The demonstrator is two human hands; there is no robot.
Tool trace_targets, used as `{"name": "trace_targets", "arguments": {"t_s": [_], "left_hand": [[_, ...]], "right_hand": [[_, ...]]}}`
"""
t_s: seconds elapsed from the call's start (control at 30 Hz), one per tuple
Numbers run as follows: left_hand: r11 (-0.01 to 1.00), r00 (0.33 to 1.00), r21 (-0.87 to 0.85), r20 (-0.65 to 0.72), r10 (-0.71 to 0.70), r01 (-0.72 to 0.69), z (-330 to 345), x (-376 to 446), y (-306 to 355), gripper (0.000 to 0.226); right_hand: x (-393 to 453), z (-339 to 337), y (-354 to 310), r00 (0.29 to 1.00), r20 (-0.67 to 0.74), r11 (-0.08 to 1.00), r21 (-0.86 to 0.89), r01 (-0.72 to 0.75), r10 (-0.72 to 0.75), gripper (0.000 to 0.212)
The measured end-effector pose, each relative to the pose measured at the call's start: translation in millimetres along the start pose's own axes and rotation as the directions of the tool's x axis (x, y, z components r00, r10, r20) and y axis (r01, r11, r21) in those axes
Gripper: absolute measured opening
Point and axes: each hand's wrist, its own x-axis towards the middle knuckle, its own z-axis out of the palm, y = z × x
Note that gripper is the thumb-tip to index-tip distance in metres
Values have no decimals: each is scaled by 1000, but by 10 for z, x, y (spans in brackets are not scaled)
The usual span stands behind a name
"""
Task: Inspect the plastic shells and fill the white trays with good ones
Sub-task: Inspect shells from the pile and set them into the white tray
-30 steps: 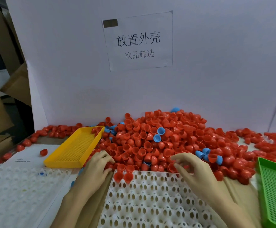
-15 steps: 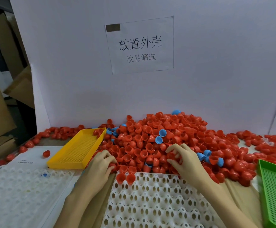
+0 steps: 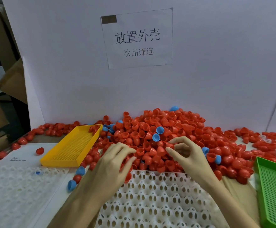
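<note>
At the table's near left corner lies a white tray (image 3: 10,191) with one blue shell in a cup, and beyond it a lone red shell (image 3: 40,150) on a white sheet. A yellow mesh tray (image 3: 71,148) sits angled toward the back, touching the heap's left fringe. Two blue shells and a red one lie loose just beside the left hand (image 3: 112,163), whose fingers curl down into the near edge of the heap of red shells (image 3: 166,129); whether they grip anything cannot be told. A second white tray (image 3: 158,199) lies at the near edge under both forearms. The right hand (image 3: 188,155) pinches a red shell (image 3: 169,146) between thumb and forefinger. A green mesh tray (image 3: 275,190) fills the near right corner.
</note>
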Motion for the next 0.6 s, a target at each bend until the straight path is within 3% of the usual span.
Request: {"name": "trace_targets", "arguments": {"t_s": [0.2, 0.37, 0.6], "left_hand": [[934, 988, -341, 144, -61, 107, 89, -26, 173, 56], [903, 990, -408, 96, -102, 133, 90, -17, 199, 38], [850, 975, -479, 89, -203, 220, 57, -11, 203, 31]], "right_hand": [[-157, 122, -215, 968, 249, 985, 172, -23, -21, 23], [-235, 137, -346, 941, 329, 972, 234, -1, -79, 25], [-274, 189, -357, 945, 288, 971, 217, 96, -158, 41]]}}
